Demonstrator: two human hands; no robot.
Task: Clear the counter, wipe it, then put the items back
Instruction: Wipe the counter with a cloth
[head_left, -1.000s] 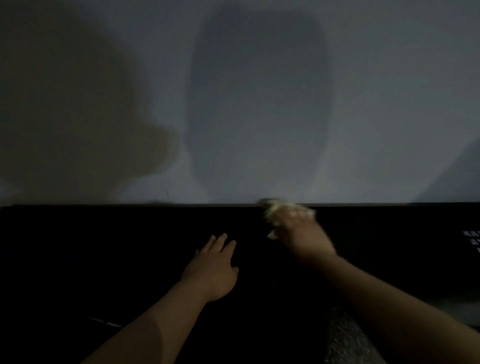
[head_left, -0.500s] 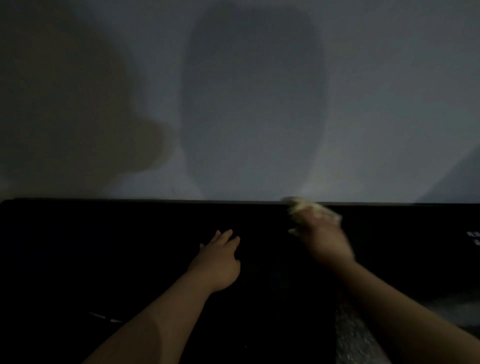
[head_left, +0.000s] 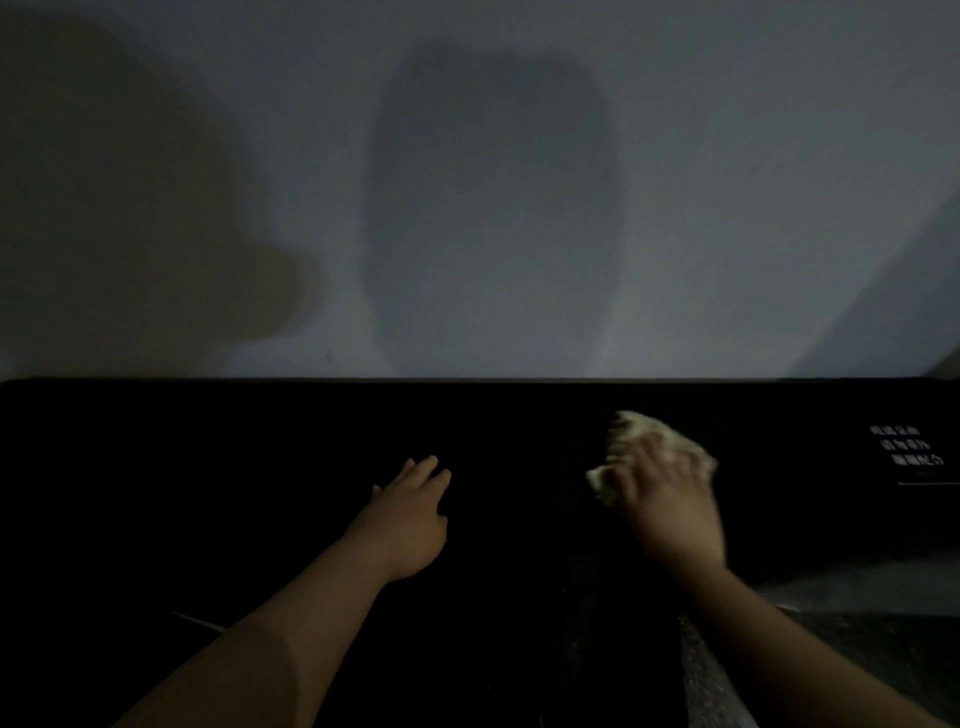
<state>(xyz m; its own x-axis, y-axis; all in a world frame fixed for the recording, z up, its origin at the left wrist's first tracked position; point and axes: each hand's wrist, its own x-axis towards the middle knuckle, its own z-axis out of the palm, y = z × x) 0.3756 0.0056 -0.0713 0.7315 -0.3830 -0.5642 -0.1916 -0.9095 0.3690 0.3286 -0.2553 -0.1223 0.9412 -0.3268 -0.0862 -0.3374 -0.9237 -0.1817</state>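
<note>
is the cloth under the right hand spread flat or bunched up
Bunched up: the pale cloth shows as a crumpled wad poking out past the fingers of the right hand on the dark counter.

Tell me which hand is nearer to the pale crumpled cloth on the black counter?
Right. The right hand presses on the pale crumpled cloth; the left hand lies flat, apart, on its left.

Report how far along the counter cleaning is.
Done, apparently: the dark counter shows no loose items where it can be seen, so clearing looks finished. In hand: the right hand presses a pale cloth onto the counter near the wall, blurred in motion, while the left hand rests flat and empty. Left: finishing the wipe and returning the items, none of which are in view.
</note>
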